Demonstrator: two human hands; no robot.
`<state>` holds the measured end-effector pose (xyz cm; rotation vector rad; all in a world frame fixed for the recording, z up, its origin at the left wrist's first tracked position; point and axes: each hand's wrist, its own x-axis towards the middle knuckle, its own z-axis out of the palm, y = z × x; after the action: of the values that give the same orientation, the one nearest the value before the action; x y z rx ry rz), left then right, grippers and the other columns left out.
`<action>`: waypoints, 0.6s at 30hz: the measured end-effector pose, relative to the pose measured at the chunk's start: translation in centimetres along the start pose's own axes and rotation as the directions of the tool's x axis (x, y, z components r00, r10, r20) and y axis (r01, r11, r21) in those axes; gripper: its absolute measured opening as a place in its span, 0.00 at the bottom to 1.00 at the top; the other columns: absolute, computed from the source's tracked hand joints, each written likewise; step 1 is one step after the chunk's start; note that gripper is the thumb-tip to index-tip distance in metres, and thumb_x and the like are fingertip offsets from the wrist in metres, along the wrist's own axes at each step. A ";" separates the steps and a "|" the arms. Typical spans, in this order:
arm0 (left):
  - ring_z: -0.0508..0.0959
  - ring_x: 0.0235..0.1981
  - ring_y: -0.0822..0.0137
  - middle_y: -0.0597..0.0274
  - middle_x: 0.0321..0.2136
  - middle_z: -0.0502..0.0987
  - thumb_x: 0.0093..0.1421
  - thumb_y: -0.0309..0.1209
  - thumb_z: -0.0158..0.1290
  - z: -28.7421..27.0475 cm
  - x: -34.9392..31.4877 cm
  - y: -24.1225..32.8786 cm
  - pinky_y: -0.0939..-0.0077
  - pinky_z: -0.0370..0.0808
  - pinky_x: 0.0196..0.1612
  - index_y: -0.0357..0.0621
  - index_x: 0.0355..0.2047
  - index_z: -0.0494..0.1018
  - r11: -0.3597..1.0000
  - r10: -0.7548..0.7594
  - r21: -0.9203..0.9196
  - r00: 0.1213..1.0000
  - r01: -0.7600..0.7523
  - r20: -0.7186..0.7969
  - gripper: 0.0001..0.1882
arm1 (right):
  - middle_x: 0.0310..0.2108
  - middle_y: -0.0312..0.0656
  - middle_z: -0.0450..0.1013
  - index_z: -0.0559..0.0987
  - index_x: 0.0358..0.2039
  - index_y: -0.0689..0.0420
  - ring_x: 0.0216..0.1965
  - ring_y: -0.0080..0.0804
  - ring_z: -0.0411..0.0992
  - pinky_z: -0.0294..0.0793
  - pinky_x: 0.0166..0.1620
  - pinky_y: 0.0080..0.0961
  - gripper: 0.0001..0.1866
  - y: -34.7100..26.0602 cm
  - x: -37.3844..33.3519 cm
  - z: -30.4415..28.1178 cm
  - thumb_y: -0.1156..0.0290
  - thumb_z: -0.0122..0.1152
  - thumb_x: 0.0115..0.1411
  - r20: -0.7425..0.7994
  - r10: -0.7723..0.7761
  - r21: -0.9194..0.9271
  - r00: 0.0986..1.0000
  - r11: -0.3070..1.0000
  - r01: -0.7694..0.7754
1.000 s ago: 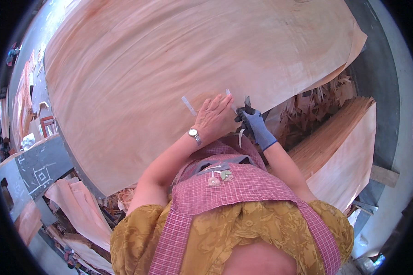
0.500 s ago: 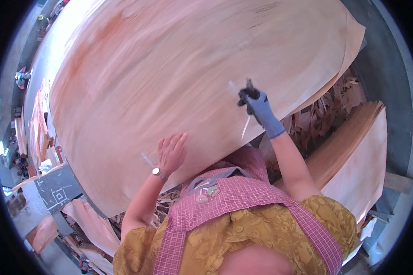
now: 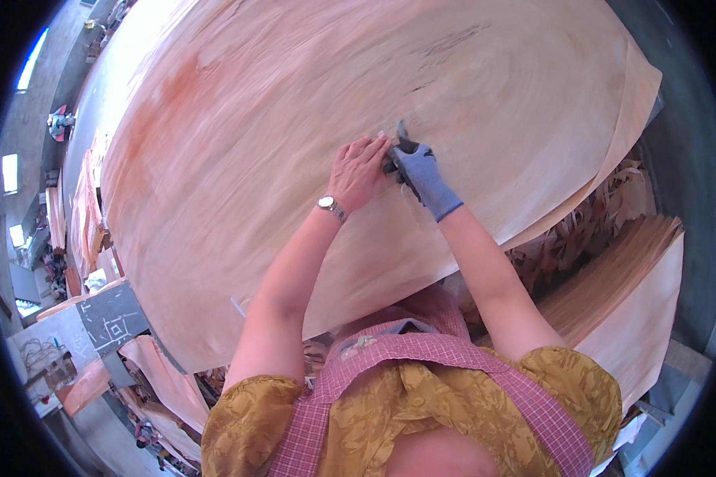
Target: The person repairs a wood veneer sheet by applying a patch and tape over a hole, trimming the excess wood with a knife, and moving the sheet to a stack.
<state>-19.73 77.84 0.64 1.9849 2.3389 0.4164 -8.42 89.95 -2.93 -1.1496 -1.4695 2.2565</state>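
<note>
A large thin wood veneer sheet (image 3: 239,207), pinkish tan with darker grain streaks, spreads out before me. My left hand (image 3: 358,171), bare with a wristwatch, lies on it with fingers stretched out, their tips beside the other glove. A small whitish bit (image 3: 381,133) shows at those fingertips. My right hand (image 3: 418,171) wears a blue-grey glove with dark fingers, closed around a thin white strip whose end hangs below it. From the glove's top sticks a grey pointed piece (image 3: 402,129); its kind is unclear. Another short white strip (image 3: 238,307) lies by my left forearm.
A stack of veneer sheets (image 3: 612,278) stands at lower right, beside shredded veneer scraps (image 3: 593,211). At the left are a dark board with white line marks (image 3: 113,319) and more veneer pieces (image 3: 163,370). A person (image 3: 60,123) appears far left.
My left hand has slid forward and right across the veneer, away from the short white strip. The gloved right hand has moved slightly left and forward, so both hands now meet.
</note>
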 end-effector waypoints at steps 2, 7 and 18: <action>0.66 0.61 0.58 0.66 0.63 0.66 0.54 0.35 0.56 0.3 0.2 -0.4 0.60 0.62 0.61 0.47 0.61 0.67 1.000 -0.010 -0.010 0.999 0.011 0.034 0.32 | 0.23 0.43 0.77 0.79 0.33 0.59 0.22 0.31 0.76 0.75 0.27 0.28 0.14 -1.0 0.1 -0.6 0.59 0.59 0.63 0.028 -0.044 -0.335 0.999 0.941 0.051; 0.68 0.59 0.57 0.65 0.59 0.70 0.54 0.37 0.56 0.3 0.3 -0.3 0.58 0.64 0.57 0.50 0.59 0.69 1.000 0.013 0.014 1.000 -0.013 -0.025 0.30 | 0.28 0.48 0.77 0.77 0.35 0.58 0.23 0.40 0.76 0.76 0.32 0.36 0.23 -3.5 0.2 -2.7 0.47 0.59 0.62 0.067 -0.242 -0.876 0.968 0.450 0.173; 0.65 0.62 0.57 0.58 0.64 0.64 0.61 0.33 0.50 -0.4 0.3 -5.0 0.56 0.60 0.62 0.54 0.66 0.59 0.895 -0.443 -0.076 0.858 0.439 -0.260 0.31 | 0.31 0.42 0.76 0.75 0.43 0.57 0.30 0.40 0.77 0.75 0.31 0.33 0.16 -5.7 -17.7 12.3 0.59 0.63 0.62 0.553 -0.176 -0.523 0.814 0.688 0.504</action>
<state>-24.68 77.36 -0.13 1.3799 2.8387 0.7029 -6.48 74.49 13.07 -0.3363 -2.5569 1.8350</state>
